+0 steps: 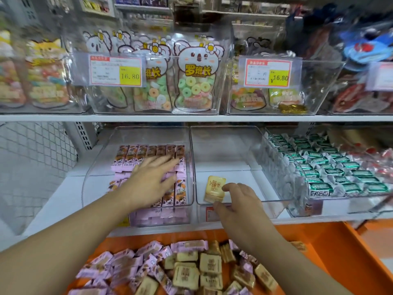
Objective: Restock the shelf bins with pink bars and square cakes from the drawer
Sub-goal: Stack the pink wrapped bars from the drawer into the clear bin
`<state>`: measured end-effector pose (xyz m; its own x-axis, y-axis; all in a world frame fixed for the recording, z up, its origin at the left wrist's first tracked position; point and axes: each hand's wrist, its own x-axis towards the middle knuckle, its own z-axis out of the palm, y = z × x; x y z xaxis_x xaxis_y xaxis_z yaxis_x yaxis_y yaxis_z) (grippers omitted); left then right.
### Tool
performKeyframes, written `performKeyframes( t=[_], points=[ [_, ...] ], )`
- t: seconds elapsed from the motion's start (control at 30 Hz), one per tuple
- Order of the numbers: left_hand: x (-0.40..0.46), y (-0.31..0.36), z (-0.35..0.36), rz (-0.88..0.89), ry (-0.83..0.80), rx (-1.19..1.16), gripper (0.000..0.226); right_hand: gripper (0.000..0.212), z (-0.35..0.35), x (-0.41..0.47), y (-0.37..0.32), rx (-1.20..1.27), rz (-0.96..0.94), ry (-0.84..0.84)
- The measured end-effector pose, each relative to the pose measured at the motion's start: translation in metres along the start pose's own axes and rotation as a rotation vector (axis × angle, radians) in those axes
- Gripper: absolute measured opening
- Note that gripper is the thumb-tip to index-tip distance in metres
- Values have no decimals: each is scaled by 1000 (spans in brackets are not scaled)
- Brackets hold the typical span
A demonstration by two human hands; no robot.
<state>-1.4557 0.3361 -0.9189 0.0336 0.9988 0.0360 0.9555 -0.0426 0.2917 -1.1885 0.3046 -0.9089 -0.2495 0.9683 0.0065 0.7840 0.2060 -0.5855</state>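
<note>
Left hand (152,179) flat and spread, fingers straight, resting on top of the pink bars (148,155) lined up in the left clear bin (89,173) on the lower shelf. Right hand (236,203) at the front lip of the middle clear bin (229,143), fingers curled, thumb and forefinger pinching a single square cake (214,188) (pale yellow wrapper, printed top). Cake inside the bin near its front wall, standing tilted; otherwise just bare bin floor behind it. Below the shelf edge, an orange drawer (331,248) pulled out, holding a loose mixed heap of pink bar packets (119,262) and more square cakes (210,264). To the right of the middle bin, another clear bin of green-wrapped sweets (323,165), just beside it. On the upper shelf, clear bins with koala-printed candy bags (196,77) and two red-and-yellow price tags (116,71), both reading 16.80. White shelf rail (191,118) between the two levels.
</note>
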Motion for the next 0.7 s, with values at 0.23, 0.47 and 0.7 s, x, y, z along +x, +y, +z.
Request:
performKeyframes(
  t=[0.23, 0.47, 0.7],
  points=[
    [-102, 31, 6, 57, 167, -199, 66, 45, -9, -34, -8, -21, -106, 29],
    [-190, 54, 74, -14, 173, -336, 43, 29, 20, -91, 21, -25, -61, -138],
    [-227, 17, 170, -116, -282, -328, 50, 39, 79, -106, 89, -243, 42, -491]
  ],
)
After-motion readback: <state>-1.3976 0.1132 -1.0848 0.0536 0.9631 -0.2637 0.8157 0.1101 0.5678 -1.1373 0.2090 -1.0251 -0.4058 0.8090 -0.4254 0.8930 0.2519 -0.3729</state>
